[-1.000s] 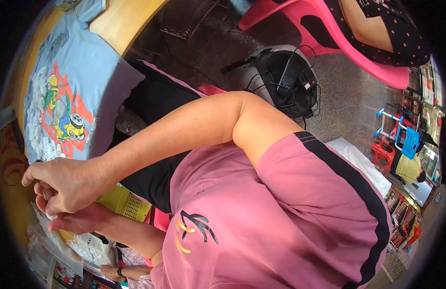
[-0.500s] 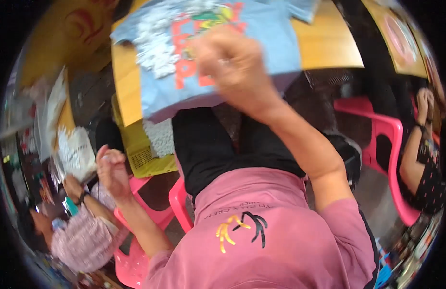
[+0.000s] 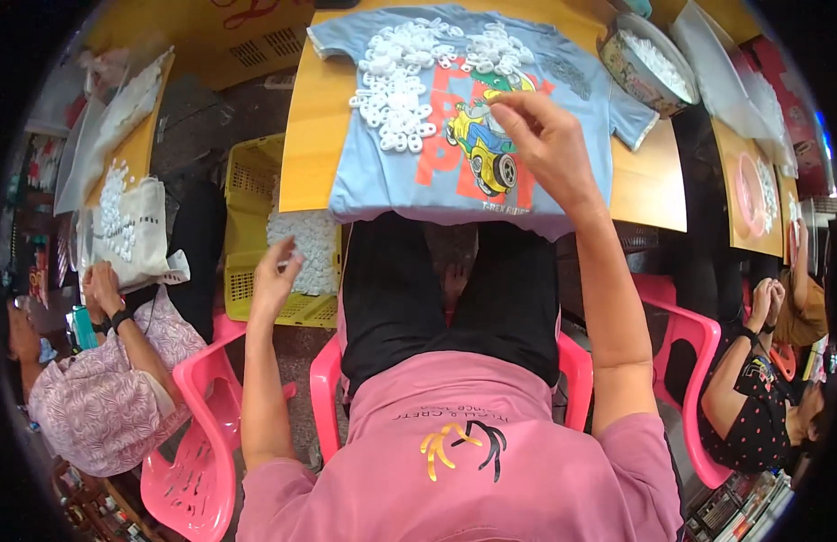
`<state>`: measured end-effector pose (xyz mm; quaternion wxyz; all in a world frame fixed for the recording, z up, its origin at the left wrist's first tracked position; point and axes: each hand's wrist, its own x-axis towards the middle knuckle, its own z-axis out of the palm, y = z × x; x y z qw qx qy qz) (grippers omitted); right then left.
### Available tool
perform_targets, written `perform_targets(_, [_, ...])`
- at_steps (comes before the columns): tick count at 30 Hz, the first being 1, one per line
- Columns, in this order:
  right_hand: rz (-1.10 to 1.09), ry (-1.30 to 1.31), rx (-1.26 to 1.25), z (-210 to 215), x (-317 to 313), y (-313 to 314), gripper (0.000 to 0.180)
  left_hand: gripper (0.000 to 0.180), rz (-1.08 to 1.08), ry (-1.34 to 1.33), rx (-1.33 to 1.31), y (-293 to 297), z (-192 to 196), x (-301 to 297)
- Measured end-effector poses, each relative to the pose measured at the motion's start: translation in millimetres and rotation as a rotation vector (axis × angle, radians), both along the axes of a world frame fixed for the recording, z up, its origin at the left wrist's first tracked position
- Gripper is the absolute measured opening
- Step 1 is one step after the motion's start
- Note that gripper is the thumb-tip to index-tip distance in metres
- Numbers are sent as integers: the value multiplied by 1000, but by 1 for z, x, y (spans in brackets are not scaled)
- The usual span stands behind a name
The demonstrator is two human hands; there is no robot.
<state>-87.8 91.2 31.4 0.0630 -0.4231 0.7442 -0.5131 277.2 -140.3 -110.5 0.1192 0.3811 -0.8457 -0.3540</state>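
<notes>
A light blue T-shirt (image 3: 373, 181) with a cartoon print lies spread over the table in front of me. Loose small white oval plastic pieces (image 3: 396, 99) are heaped on its upper left part. Above the print my right hand (image 3: 545, 140) is raised, thumb and fingertips pinched together; whatever they hold is too small to make out. Down at the left, my left hand (image 3: 278, 273) hangs over a yellow crate (image 3: 242, 271), its fingers curled around a small whitish piece. More white pieces (image 3: 308, 248) fill the crate.
A round tin (image 3: 617, 54) of white pieces stands at the table's far right corner. Pink chairs (image 3: 197, 434) are beside me. Co-workers (image 3: 120, 388) sit at left and right; the left one's hands are near a cloth bag (image 3: 134, 235) with white pieces on it.
My view has swung, so the table sits farther right. My right hand has gone from a blurred fist to a still pinch over the print. The left hand now shows over the crate.
</notes>
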Motion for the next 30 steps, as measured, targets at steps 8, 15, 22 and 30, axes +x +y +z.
perform_targets(8, [92,365,182,-7,0,-40,16,27,-432,68,420,69,104,-66])
perform_targets(15, [-186,565,229,-11,-42,-52,15,23,-632,307,370,97,137,-123])
perform_targets(22, [-134,676,244,-5,-55,-79,19,19,-706,446,375,108,143,-160])
perform_targets(30, [-137,722,442,-6,-52,-96,26,19,-668,390,454,99,138,-154])
